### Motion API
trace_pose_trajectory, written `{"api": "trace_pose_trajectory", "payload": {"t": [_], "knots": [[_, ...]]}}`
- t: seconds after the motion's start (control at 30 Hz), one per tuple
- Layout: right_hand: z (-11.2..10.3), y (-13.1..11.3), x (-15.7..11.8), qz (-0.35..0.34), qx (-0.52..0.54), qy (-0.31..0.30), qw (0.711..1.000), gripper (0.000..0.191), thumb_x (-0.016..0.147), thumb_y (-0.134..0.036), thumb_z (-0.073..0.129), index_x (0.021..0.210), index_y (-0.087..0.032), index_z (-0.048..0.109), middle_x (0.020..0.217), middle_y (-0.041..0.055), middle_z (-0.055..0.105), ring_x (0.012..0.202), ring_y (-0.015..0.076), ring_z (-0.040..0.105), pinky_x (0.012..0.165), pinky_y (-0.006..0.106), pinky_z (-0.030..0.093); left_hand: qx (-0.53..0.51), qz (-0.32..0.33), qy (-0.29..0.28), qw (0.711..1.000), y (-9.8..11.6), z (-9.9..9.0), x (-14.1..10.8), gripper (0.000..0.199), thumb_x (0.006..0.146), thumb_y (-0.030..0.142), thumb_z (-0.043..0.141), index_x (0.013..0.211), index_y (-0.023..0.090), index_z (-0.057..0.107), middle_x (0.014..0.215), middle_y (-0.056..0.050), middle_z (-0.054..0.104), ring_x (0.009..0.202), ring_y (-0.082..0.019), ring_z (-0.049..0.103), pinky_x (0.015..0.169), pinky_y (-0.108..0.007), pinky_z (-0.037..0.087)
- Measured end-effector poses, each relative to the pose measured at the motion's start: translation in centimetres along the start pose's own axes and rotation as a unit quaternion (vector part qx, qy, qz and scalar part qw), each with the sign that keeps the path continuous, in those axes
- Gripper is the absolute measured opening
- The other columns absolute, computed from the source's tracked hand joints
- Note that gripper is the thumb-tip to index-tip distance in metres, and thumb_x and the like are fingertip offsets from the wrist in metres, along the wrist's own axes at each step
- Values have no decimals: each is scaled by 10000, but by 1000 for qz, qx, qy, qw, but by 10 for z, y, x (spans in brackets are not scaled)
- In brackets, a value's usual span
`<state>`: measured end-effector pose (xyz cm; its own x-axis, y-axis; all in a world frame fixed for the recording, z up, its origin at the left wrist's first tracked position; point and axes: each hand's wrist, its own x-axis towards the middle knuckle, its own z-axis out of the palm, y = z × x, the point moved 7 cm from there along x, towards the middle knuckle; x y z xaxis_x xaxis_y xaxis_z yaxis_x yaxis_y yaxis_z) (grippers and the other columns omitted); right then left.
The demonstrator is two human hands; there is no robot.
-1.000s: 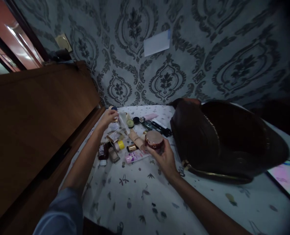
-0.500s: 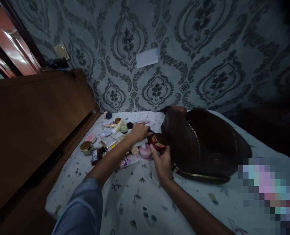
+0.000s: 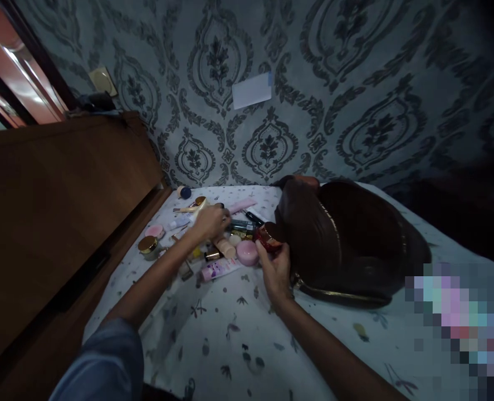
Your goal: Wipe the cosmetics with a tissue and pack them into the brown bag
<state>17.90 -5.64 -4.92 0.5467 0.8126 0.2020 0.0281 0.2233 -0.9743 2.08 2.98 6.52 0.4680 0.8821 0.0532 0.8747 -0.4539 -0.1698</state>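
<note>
Just right of centre, the right hand [image 3: 277, 270] curls its fingers and thumb around a glossy, round red jar [image 3: 267, 239] with a coppery lid, hard against the slouching dark-brown bag [image 3: 342, 250]. Mid-frame, the left hand [image 3: 210, 223] is half curled over smooth tubes, its grip unclear. A squat pink jar [image 3: 247, 253] and a purple-printed tube [image 3: 220, 270] lie on the patterned sheet [image 3: 225, 340].

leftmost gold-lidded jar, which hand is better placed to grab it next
Probably the left hand: it is nearer the gold-lidded jar, while the right hand, beside the brown bag, holds the dark red jar.
</note>
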Motion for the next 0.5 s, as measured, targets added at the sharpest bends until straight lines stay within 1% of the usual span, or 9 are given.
{"api": "trace_pose_trajectory", "payload": {"t": [0.03,0.07,0.1,0.17,0.2,0.27,0.33,0.43,0.5], "knots": [[0,-1,0,7,5,0,1000,620,712,-608,676,1113,-157,534,1082,125,648,991,258,594,955,433,435,-12,36,7,999,17,1,-13,357,980,426,387,1184,282,642,1126,-56,637,1042,-202,609,861,-303,483],[0,-2,0,14,10,-2,1000,616,712,-613,673,1101,-157,529,1084,128,643,989,259,595,956,438,433,-23,101,33,994,38,1,-26,359,971,463,407,1179,285,639,1110,-60,623,1047,-214,592,845,-311,489],[0,-3,-1,19,14,-3,1000,612,715,-615,671,1096,-160,524,1090,128,638,991,259,595,959,443,429,-21,143,49,988,54,4,-39,385,942,516,452,1176,271,635,1112,-76,603,1052,-240,573,816,-328,500],[0,-4,-1,22,16,-6,1000,612,716,-617,673,1099,-166,515,1103,128,630,1000,259,591,967,448,421,-7,178,69,982,71,14,-56,425,915,539,500,1194,238,611,1167,-110,563,1094,-275,523,763,-336,513],[0,-5,-2,19,14,-5,1000,614,715,-618,674,1102,-168,514,1107,128,628,1004,260,588,971,450,417,1,175,72,982,71,19,-60,422,920,516,506,1233,245,585,1181,-116,550,1104,-282,505,745,-334,516],[0,-5,-2,10,8,-1,1000,619,716,-620,675,1109,-169,516,1111,130,629,1010,261,584,980,451,409,12,141,73,987,59,28,-60,405,943,452,496,1306,275,530,1190,-119,535,1117,-290,482,735,-336,518],[-1,-6,-3,2,3,1,1000,618,725,-617,668,1124,-170,518,1118,129,631,1012,259,583,987,449,406,20,95,72,993,37,31,-54,371,960,403,473,1308,287,529,1174,-123,530,1128,-304,468,740,-350,520],[-1,-8,-5,0,3,-5,1000,611,738,-601,663,1144,-169,513,1135,128,626,1027,256,582,989,440,410,30,53,60,996,11,34,-49,278,966,364,465,1164,236,612,1173,-134,520,1155,-313,448,757,-355,521],[-1,-8,-5,10,-2,-9,1000,607,736,-596,667,1132,-163,514,1130,130,623,1031,258,579,986,439,412,33,35,56,997,2,37,-50,269,957,387,487,1122,218,616,1204,-135,509,1181,-309,435,777,-350,521]]}}
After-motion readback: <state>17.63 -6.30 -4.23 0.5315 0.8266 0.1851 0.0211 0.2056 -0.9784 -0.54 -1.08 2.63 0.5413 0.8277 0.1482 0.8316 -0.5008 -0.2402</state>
